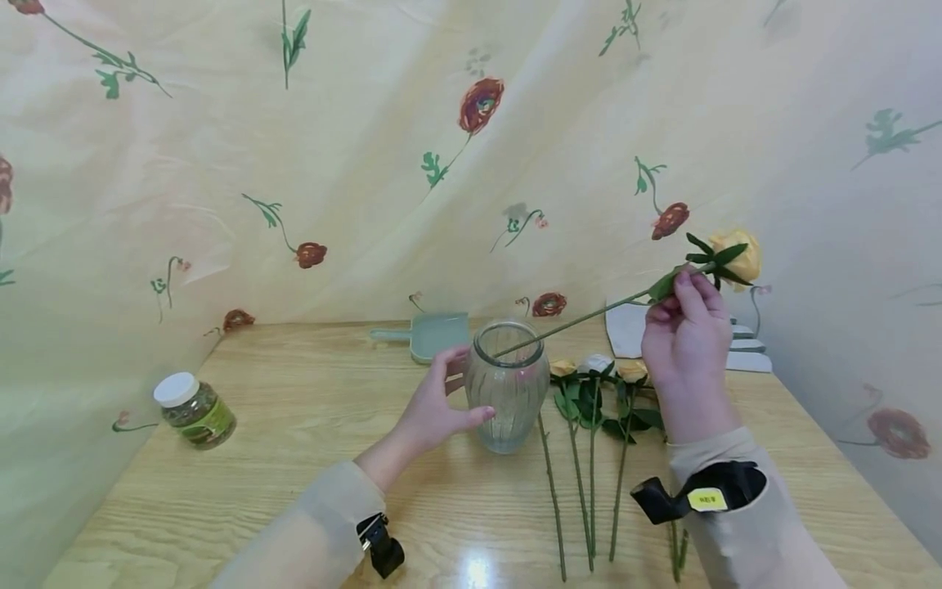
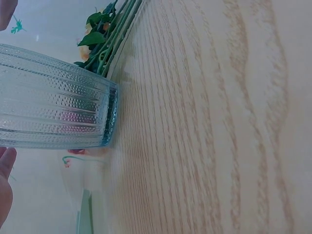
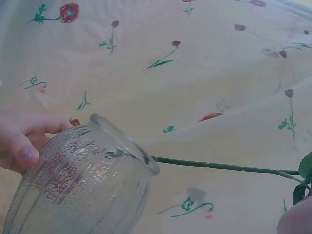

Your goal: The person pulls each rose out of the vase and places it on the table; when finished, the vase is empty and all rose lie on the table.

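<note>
A ribbed clear glass vase stands upright on the wooden table. My left hand holds it from the left, thumb on the near side and fingers on the far side; the left wrist view shows the vase between them. High on the right, my right hand pinches a yellow rose by its stem, just below the bloom. The stem slants down leftward, its lower end inside the vase's mouth. In the right wrist view the green stem crosses the glass rim.
Several loose roses, yellow and white, lie right of the vase, stems toward me. Behind are a pale green dustpan and a white slatted object. A white-lidded jar stands far left. Flower-patterned cloth hangs behind the table.
</note>
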`<act>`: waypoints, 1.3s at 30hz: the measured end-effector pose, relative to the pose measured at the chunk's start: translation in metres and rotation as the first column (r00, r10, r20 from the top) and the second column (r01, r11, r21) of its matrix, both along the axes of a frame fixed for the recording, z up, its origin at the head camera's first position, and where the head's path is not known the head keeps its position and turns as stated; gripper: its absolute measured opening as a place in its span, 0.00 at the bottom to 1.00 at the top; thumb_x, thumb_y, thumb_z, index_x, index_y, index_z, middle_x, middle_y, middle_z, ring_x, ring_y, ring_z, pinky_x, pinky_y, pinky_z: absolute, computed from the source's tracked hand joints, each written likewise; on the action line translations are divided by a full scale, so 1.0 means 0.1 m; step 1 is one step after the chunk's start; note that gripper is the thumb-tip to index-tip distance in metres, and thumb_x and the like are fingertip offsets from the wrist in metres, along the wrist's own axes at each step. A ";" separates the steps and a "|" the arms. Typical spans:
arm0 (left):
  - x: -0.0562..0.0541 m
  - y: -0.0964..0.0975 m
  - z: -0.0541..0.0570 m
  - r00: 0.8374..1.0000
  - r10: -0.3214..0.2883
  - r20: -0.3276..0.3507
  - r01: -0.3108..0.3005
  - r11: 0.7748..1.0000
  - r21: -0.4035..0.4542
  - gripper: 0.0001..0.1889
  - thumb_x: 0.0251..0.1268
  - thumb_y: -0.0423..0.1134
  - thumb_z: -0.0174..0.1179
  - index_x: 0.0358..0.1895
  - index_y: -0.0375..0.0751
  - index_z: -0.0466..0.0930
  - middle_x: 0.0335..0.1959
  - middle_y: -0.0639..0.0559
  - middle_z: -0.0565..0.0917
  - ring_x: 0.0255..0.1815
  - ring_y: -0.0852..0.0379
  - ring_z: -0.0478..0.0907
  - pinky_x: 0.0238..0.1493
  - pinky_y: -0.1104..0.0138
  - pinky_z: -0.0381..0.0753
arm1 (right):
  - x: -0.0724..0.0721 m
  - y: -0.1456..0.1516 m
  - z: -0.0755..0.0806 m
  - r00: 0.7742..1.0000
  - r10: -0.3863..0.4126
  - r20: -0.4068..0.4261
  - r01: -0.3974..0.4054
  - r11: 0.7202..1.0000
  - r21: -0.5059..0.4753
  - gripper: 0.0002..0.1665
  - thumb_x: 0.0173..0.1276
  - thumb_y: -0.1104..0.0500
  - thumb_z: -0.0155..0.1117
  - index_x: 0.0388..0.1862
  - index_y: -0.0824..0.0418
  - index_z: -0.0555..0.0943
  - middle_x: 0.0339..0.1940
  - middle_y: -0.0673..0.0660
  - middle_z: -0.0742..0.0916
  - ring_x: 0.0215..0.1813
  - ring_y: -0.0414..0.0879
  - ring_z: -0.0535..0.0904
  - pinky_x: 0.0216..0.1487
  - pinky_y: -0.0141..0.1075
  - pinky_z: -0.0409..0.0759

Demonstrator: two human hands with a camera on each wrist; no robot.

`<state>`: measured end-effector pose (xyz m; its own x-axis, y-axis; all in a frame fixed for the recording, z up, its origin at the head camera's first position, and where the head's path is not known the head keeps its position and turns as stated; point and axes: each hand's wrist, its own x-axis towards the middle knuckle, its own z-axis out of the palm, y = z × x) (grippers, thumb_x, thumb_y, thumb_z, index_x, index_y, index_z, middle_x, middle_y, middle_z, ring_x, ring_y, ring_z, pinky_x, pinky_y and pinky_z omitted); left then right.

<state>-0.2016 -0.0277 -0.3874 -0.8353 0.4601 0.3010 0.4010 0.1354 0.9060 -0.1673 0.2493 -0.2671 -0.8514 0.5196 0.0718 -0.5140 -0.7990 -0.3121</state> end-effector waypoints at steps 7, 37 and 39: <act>-0.01 -0.02 0.00 1.000 0.008 0.008 -0.008 1.000 0.004 0.43 0.47 0.37 0.72 0.67 0.44 0.55 0.61 0.47 0.67 0.63 0.50 0.65 0.62 0.53 0.68 | 0.06 0.12 -0.09 0.999 0.036 -0.008 -0.036 0.996 -0.082 0.12 0.65 0.71 0.56 0.43 0.61 0.67 0.36 0.54 0.76 0.28 0.44 0.64 0.21 0.30 0.61; 0.02 -0.03 -0.01 1.000 0.004 0.031 -0.004 1.000 0.011 0.43 0.48 0.37 0.72 0.67 0.44 0.55 0.61 0.46 0.66 0.63 0.49 0.65 0.62 0.50 0.67 | 0.33 1.02 -0.64 0.974 0.058 0.218 -0.051 0.998 -0.036 0.10 0.66 0.71 0.56 0.42 0.61 0.68 0.33 0.50 0.67 0.26 0.45 0.60 0.23 0.34 0.53; 0.02 -0.03 -0.01 1.000 0.004 0.026 -0.004 1.000 0.010 0.43 0.48 0.37 0.72 0.67 0.44 0.55 0.61 0.46 0.66 0.63 0.49 0.65 0.62 0.51 0.68 | 0.35 1.08 -0.69 0.969 0.050 0.242 -0.050 0.999 -0.005 0.09 0.66 0.72 0.56 0.41 0.62 0.71 0.34 0.50 0.70 0.25 0.45 0.61 0.23 0.34 0.53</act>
